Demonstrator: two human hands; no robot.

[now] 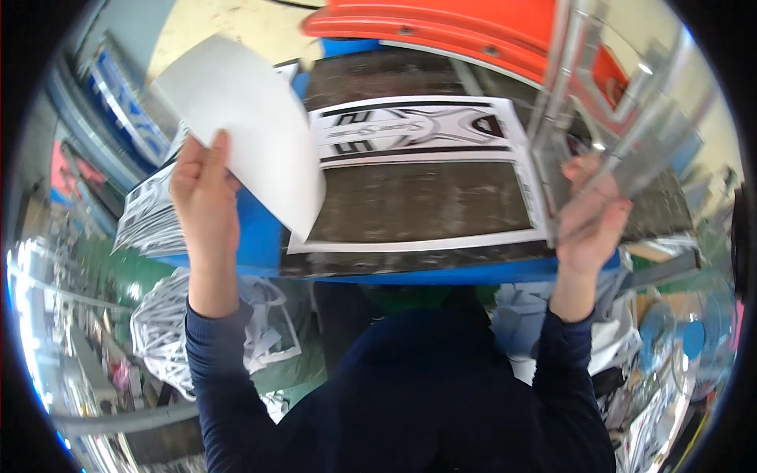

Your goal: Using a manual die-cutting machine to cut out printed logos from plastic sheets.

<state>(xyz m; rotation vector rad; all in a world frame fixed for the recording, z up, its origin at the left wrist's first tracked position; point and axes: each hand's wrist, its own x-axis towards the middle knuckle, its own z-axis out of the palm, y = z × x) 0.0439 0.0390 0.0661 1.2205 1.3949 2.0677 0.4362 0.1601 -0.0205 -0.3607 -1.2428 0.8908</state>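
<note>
My left hand (203, 197) pinches a blank-looking white sheet (248, 126) between thumb and fingers, lifted and curving over the left end of the work board. Flat on the dark, scuffed board (422, 201) lies a printed sheet (414, 130) with black and grey graphics; its front half is a cut-out opening bordered by a thin white strip. At the right my right hand (590, 229) grips a clear plastic template (631, 162) with raised bars, tilted up and smeared by motion. Some of its fingers show through the plastic.
A stack of printed sheets (146, 213) sits at the left on the blue table (256, 229). An orange-red machine part (441, 24) spans the back. White paper offcuts (169, 327) fill a bag below left. A large clear blue bottle (694, 339) stands low at the right.
</note>
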